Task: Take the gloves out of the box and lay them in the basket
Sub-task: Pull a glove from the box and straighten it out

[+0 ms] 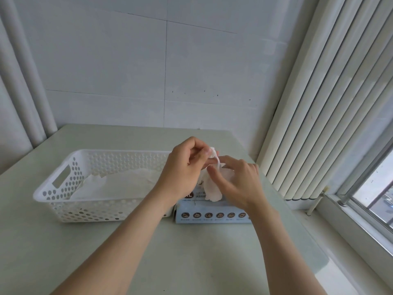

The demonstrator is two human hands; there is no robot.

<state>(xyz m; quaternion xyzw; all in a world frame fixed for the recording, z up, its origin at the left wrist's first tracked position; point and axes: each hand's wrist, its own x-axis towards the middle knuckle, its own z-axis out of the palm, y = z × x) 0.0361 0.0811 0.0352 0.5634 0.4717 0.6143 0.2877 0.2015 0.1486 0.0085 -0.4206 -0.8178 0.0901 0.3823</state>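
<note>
The basket (63, 184) is sitting right beside the box (212, 213), on its left, probably to keep each trip short, and a few gloves (119, 186) are lying in it. Above the box, the left hand (182, 167) is pinching a glove (212, 188) by its top while the right hand (236, 179) is pinching it lower down, seemingly teasing it free.

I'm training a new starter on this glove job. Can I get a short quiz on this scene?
1. True or false: the basket holds no gloves yet.
2. On which side of the basket is the box? A left, B right, C behind.
3. Fill in: the left hand and right hand both pinch a white ____.
Key: 1 false, gloves lie in it; 2 B; 3 glove.
</note>
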